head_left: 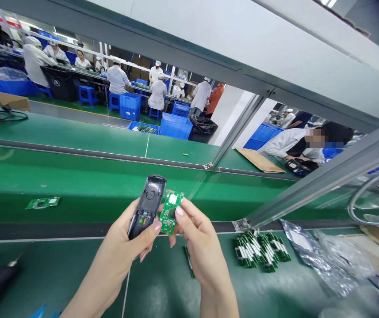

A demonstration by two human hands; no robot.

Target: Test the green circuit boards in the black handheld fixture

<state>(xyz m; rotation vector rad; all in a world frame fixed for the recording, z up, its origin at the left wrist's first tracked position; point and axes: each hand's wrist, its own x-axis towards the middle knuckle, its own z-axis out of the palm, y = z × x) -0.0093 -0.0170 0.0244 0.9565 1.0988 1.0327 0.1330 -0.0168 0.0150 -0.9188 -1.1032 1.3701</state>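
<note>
Printed circuit board (167, 215), pinched between the right hand's (200, 236) fingers, sits unseated beside the black casing (150, 195) clasped by the left hand's (127, 240) fingers.

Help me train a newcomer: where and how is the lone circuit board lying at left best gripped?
Probably pinch the lone circuit board by its long edges, coming from above on the near side. It lies flat with its length across the view, and parts show on its upper face. The left hand is nearer but holds the black casing.
</note>
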